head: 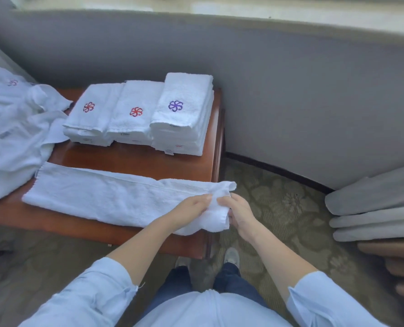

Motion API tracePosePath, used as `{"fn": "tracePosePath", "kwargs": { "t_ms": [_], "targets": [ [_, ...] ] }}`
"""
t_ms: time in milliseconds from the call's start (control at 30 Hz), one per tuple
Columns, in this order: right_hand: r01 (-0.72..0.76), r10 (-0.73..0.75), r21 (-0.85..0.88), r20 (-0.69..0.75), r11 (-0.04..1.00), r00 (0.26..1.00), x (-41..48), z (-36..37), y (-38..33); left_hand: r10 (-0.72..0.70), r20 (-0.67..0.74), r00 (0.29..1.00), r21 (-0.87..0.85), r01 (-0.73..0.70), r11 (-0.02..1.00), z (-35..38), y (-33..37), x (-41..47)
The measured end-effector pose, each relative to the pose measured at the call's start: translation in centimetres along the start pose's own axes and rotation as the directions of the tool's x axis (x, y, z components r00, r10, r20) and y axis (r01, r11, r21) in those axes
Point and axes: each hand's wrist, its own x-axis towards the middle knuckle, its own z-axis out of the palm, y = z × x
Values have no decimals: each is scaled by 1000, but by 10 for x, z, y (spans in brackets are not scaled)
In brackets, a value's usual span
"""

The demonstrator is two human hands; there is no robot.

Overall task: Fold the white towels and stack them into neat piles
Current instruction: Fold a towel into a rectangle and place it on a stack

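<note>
— White towel [106,197], where is it?
— Folded into a long strip across the wooden table [134,160], along its near edge, running toward nine o'clock from both hands.
— And the hands?
— Left hand [191,208] and right hand [238,214] pinch its right end, side by side. Folded stacks [137,114] sit at twelve o'clock, a loose heap [12,133] at ten.

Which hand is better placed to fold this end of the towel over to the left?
Probably the right hand: it grips the towel at its very end, beyond the table edge. The left hand holds further in.
</note>
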Motion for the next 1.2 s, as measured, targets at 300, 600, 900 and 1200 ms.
{"fn": "tracePosePath", "kwargs": {
  "t_ms": [300, 600, 900, 1200],
  "targets": [
    [73, -39, -315, 112, 946, 993, -4, 86, -48, -110, -134, 985, -428, 42, 903, -59, 19, -43],
    [190, -142, -274, 187, 943, 972, 7, 132, -53, -270, -298, 916, -383, 144, 912, -117, -23, -56],
    [236, -357, -643, -62, 728, 932, 30, 182, -20, -237, -366, 900, -285, 135, 949, -201, -82, -53],
    [141, -476, -934, -34, 329, 879, 27, 220, 25, -121, -287, 950, 54, 142, 988, -212, -147, -19]
  ]
}}
